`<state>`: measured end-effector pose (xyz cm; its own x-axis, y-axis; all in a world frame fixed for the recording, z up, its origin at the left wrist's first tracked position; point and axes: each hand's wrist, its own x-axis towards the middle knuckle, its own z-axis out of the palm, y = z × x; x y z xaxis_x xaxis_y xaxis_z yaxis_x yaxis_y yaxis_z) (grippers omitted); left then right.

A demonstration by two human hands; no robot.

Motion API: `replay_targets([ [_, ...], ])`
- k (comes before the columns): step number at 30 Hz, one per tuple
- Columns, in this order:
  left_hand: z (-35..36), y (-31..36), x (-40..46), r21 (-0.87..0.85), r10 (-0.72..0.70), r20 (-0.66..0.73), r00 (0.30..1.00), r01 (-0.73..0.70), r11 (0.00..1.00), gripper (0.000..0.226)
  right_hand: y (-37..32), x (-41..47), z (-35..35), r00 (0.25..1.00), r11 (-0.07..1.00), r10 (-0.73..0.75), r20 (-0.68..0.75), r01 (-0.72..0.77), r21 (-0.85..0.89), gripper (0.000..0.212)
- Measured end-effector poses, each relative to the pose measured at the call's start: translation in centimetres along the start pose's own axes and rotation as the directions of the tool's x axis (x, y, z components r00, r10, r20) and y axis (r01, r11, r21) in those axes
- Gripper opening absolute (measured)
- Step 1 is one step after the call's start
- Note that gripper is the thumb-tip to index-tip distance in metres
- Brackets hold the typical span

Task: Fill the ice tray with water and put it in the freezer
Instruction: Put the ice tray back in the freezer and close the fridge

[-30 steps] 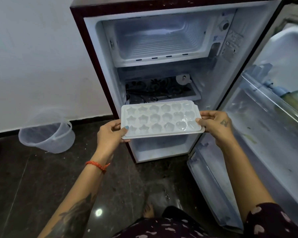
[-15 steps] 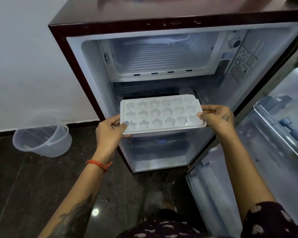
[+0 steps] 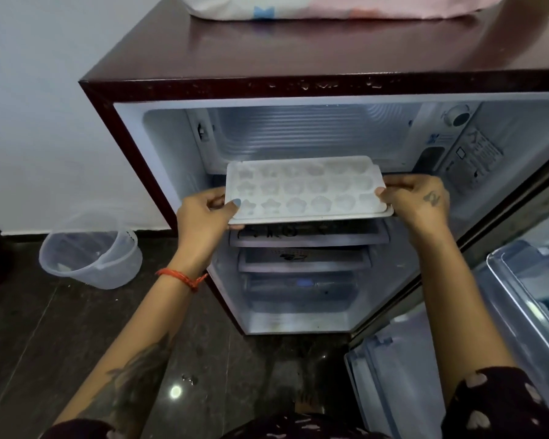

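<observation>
1. Gripping the ice tray [image 3: 305, 188] at both short ends, your left hand [image 3: 203, 217] has its thumb on the rim and your right hand [image 3: 415, 201] pinches the opposite edge.
2. You hold the tray roughly level at the mouth of the freezer compartment [image 3: 298, 131], its far edge just at the opening.
3. Below it, the fridge [image 3: 267, 64] shelves show; its door [image 3: 526, 280] stands open on your right.
4. A clear bucket [image 3: 92, 258] sits on the floor at your left.

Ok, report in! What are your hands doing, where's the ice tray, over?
Left hand and right hand grip the ice tray by its ends. Tray level at the freezer compartment mouth, not inside yet. Nothing blocking.
</observation>
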<state>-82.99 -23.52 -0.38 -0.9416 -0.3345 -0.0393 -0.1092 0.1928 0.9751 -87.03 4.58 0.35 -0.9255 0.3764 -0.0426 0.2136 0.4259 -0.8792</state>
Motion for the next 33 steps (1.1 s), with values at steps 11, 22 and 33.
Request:
replay_targets([
  [11, 1.8, 2.6, 5.4, 0.207, 0.084, -0.099, 0.992, -0.062, 0.976, 0.04, -2.6, 4.1, 0.8, 0.997, 0.997, -0.067, -0.036, 0.068, 0.027, 0.008],
  [22, 4.5, 2.6, 9.6, 0.367, 0.143, -0.193, 0.971, -0.064, 0.928, 0.035, -3.2, 9.3, 3.3, 1.0, 0.994, -0.013, -0.018, 0.011, -0.108, 0.023],
  [33, 5.7, 2.2, 12.8, 0.435, 0.262, -0.226, 0.938, -0.143, 0.889, 0.026, -3.9, 11.7, 5.5, 0.993, 0.992, -0.03, -0.114, 0.044, 0.117, 0.039],
])
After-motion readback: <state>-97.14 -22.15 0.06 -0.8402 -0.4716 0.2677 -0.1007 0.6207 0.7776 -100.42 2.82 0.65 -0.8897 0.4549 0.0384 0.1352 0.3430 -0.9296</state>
